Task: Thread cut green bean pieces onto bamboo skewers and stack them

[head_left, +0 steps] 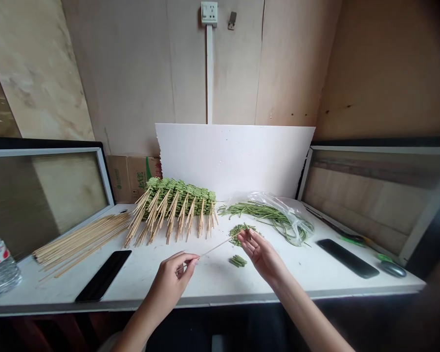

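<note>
My left hand (175, 275) pinches a thin bamboo skewer (216, 246) between thumb and fingers. The skewer slants up to the right, its far end reaching my right hand (258, 252). There, thumb and forefinger close on what looks like a short piece of green bean (249, 233), partly hidden by the fingers. Just behind the right hand lies a loose heap of cut green beans (238, 229). A smaller bundle of cut pieces (238, 261) rests on the table between the hands, nearer to me.
Stacked skewers of green beans (179, 193) stand at the back left, sticks facing me. Bare skewers (84, 239) lie left of them. Long uncut beans (256, 210) spill from a plastic bag (297, 225). Two phones (103, 276), a water bottle (0, 269) and scissors (354, 238) lie around.
</note>
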`<state>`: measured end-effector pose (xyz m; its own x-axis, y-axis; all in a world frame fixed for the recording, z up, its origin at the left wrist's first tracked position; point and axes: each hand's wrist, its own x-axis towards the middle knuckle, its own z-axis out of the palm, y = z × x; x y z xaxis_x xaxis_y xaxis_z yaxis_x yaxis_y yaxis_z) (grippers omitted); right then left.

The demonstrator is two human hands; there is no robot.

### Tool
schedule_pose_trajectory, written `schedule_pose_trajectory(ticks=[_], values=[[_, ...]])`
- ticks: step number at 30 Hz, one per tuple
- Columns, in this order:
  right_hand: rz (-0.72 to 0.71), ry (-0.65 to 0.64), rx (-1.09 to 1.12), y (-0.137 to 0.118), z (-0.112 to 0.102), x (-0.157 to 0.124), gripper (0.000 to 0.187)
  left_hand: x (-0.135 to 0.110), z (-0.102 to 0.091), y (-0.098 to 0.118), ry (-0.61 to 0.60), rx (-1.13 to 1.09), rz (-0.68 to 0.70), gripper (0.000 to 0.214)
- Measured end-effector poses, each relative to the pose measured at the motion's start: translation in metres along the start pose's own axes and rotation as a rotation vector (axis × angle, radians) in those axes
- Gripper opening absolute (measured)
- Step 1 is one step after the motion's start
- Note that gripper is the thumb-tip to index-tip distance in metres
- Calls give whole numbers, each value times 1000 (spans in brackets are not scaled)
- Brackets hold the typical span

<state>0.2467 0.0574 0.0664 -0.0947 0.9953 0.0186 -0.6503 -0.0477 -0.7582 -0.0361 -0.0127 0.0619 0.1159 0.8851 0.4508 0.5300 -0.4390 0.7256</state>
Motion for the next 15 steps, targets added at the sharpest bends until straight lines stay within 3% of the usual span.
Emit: schedule_pose_trajectory(ticks=[15], values=[[20, -7, -86, 9, 5, -3, 28, -2, 2, -11, 52, -5, 87, 29]])
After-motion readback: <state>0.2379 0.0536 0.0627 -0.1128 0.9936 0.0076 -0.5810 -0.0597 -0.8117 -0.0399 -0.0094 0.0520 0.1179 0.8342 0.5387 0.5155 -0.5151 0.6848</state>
